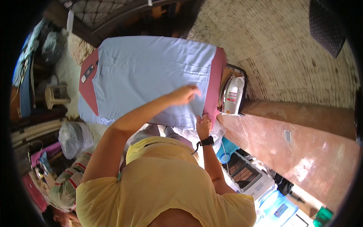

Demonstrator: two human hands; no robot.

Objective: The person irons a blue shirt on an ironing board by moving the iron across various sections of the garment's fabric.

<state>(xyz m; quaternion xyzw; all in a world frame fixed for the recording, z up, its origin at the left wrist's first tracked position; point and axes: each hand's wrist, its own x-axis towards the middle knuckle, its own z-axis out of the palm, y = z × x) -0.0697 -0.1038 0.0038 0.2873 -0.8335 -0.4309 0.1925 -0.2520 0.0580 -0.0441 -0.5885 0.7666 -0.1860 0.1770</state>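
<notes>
A light blue cloth garment (147,72) lies spread flat across an ironing board with a maroon cover (217,68). My left hand (184,95) is over the garment near its right end, holding nothing, its fingers partly bent and a little blurred. At the near right corner, my right hand (204,126) is closed on the garment's edge, thumb and fingers pinching it. A black watch (207,141) is on that wrist. On the rest at the board's right end stands a white iron (233,94).
A dark remote-like object (88,72) lies on the board's left end. A filled plastic bag (73,138) and a small stool (56,96) are at left. To the right are a low reddish ledge (295,147), a grey appliance (255,183) and a blue water bottle (278,208).
</notes>
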